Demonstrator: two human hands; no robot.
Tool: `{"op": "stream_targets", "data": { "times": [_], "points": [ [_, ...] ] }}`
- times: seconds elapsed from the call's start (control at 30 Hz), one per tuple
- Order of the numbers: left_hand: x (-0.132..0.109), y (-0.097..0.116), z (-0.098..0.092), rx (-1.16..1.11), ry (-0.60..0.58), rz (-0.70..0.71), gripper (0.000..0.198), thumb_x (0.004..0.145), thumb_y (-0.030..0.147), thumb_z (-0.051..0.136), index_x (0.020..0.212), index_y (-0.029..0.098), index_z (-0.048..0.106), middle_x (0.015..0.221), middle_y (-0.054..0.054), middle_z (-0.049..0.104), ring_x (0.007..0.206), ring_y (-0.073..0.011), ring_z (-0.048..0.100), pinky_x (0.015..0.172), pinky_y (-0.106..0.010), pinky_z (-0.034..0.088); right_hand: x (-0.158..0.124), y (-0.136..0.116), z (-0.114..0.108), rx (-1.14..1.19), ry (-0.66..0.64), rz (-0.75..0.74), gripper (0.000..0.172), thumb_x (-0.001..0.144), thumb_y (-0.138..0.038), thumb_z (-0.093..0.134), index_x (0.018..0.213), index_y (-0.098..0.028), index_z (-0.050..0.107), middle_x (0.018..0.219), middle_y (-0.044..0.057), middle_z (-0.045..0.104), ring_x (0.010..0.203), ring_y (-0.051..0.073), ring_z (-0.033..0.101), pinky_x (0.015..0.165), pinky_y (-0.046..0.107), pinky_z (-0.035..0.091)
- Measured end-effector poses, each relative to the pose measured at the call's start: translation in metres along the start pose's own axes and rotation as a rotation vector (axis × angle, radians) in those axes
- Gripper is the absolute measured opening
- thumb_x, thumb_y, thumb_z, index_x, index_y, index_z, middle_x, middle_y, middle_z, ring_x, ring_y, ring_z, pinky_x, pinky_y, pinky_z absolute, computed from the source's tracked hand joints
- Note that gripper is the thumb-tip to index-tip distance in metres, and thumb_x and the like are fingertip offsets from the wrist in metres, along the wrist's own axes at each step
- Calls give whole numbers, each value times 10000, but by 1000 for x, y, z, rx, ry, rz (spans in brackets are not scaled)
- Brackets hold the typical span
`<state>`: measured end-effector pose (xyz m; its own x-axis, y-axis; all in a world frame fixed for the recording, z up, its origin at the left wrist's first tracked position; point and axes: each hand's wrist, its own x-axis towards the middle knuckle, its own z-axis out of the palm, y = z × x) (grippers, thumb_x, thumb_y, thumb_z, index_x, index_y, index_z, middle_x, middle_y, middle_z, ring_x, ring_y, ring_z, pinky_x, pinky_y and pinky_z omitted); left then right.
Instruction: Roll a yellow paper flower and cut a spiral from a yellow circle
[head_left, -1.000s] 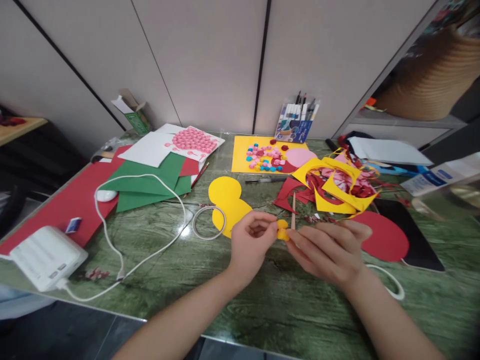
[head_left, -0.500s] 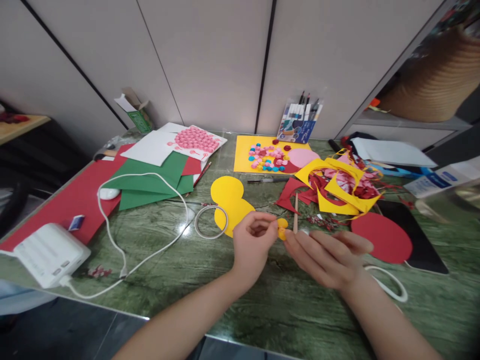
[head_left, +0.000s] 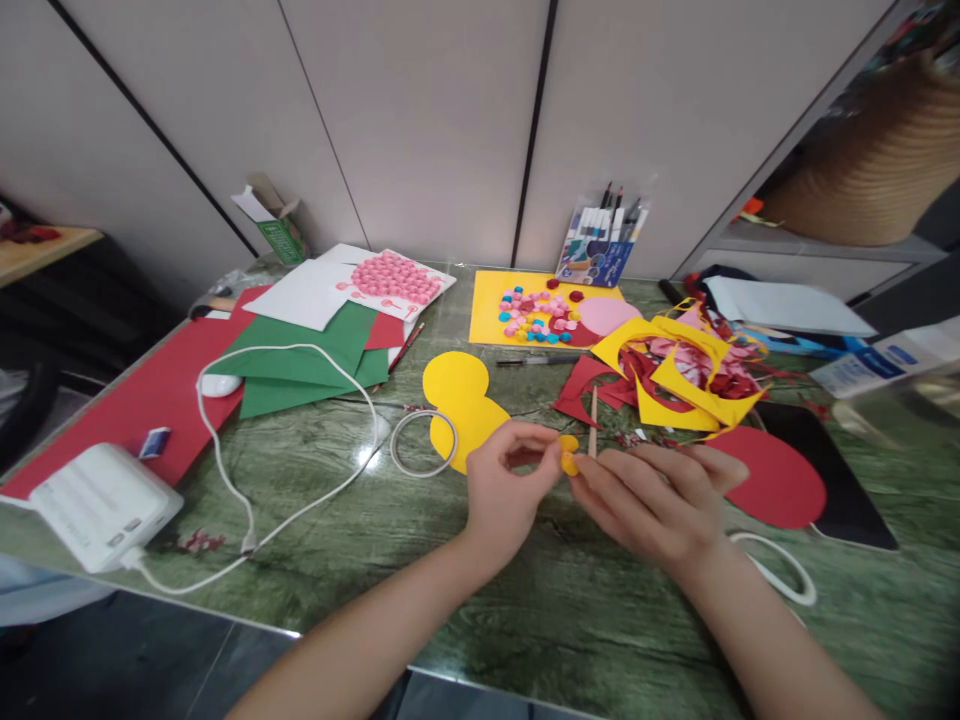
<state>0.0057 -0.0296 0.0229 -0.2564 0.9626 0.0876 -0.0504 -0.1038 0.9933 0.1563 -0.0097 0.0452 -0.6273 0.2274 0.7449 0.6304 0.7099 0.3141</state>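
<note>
Between thumb and fingertips, my left hand [head_left: 514, 490] pinches a small yellow paper piece [head_left: 569, 443] that looks curled or rounded. My right hand [head_left: 656, 505] is closed close beside it, its fingertips touching or nearly touching the yellow piece. From the right fingers rises a thin pale wooden stick [head_left: 593, 420] with a narrow tip; its lower end is hidden. Flat on the table, partly behind my left hand, lies a yellow paper shape of two joined rounds [head_left: 457, 385]. A roll of tape [head_left: 400, 464] overlaps its left edge.
Small coloured paper balls [head_left: 532, 315] lie on a yellow sheet at the back. Paper scraps [head_left: 675, 370], a red paper oval [head_left: 780, 480] and a dark tablet [head_left: 847, 490] are at right. A white cable [head_left: 371, 420] loops left from a white charger [head_left: 97, 510].
The small yellow piece has turned slightly between my fingertips, and my hands have shifted a little to the right. The things on the table stay in place.
</note>
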Motion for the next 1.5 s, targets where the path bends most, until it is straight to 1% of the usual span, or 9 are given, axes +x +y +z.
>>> {"op": "stream_targets", "data": {
  "times": [0.17, 0.4, 0.57, 0.7, 0.83, 0.97, 1.1, 1.37, 1.5],
  "points": [
    [1, -1, -4, 97, -63, 98, 56, 735, 157, 613, 783, 175, 636, 741, -3, 680, 677, -110, 640, 661, -224, 533, 0, 1, -1, 39, -66, 86, 106, 732, -252, 725, 796, -253, 640, 718, -31, 690, 697, 178, 580, 684, 377, 311],
    [4, 3, -9, 204, -136, 173, 95, 735, 135, 600, 804, 186, 639, 766, -4, 695, 681, -118, 647, 664, -227, 539, 4, 3, -1, 118, -57, 155, 124, 719, -227, 723, 776, -234, 613, 674, -15, 679, 710, 184, 545, 692, 380, 297],
    [8, 3, -12, 232, -205, 243, 127, 741, 121, 587, 835, 188, 641, 804, -4, 690, 692, -107, 640, 672, -217, 534, 3, 6, -1, 244, -125, 251, 131, 697, -213, 730, 763, -224, 617, 704, 0, 669, 747, 197, 531, 692, 363, 332],
    [11, 3, -12, 229, -269, 248, 141, 748, 118, 579, 862, 179, 635, 778, -4, 680, 676, -101, 631, 670, -216, 527, 3, 10, -1, 359, -178, 327, 115, 688, -198, 726, 742, -220, 627, 720, 12, 658, 758, 205, 506, 691, 363, 346],
    [12, 6, -12, 213, -285, 233, 144, 752, 99, 570, 853, 180, 634, 810, -10, 683, 702, -100, 630, 677, -209, 518, 5, 11, -1, 440, -223, 386, 77, 702, -215, 714, 721, -219, 640, 726, 25, 637, 778, 216, 484, 701, 373, 353],
    [12, 5, -13, 194, -301, 211, 143, 763, 104, 567, 862, 183, 632, 807, -9, 678, 710, -98, 625, 679, -204, 510, 6, 12, -2, 509, -288, 460, 75, 702, -237, 715, 712, -214, 645, 741, 35, 617, 800, 226, 480, 698, 373, 362],
    [13, 4, -14, 196, -339, 227, 167, 768, 99, 563, 895, 184, 630, 816, -10, 677, 718, -98, 624, 690, -204, 503, 5, 13, -3, 568, -329, 519, 75, 704, -249, 709, 701, -218, 641, 739, 34, 604, 808, 229, 486, 704, 373, 371],
    [16, 9, -17, 278, -419, 287, 149, 813, 158, 537, 938, 186, 614, 862, -27, 682, 760, -120, 632, 694, -223, 503, 7, 16, -2, 656, -368, 564, 85, 700, -244, 716, 685, -217, 637, 725, 32, 600, 783, 222, 481, 708, 375, 373],
    [17, 7, -17, 310, -449, 332, 147, 831, 162, 522, 950, 187, 604, 892, -23, 678, 784, -115, 625, 724, -223, 492, 6, 17, -1, 675, -395, 581, 95, 707, -252, 716, 684, -216, 632, 724, 28, 606, 803, 226, 483, 743, 389, 369]
  ]
}}
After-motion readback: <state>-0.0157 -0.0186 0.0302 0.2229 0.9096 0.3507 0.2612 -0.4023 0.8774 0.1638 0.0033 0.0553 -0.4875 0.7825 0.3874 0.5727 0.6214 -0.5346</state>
